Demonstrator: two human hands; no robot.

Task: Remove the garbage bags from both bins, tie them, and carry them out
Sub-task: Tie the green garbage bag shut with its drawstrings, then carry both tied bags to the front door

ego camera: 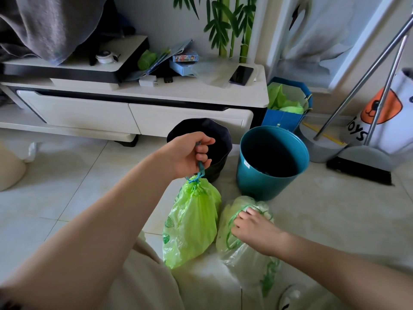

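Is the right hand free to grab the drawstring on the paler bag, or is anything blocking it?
Probably yes. The right hand already rests on top of the pale bag, fingers at its green drawstring. Nothing lies between them; the left hand holds the green bag beside it.

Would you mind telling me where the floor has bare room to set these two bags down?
Bare tile lies left of the green bag, below the TV cabinet, and right of the pale bag, in front of the teal bin. It is crowded around the black bin, the blue paper bag and the dustpan.
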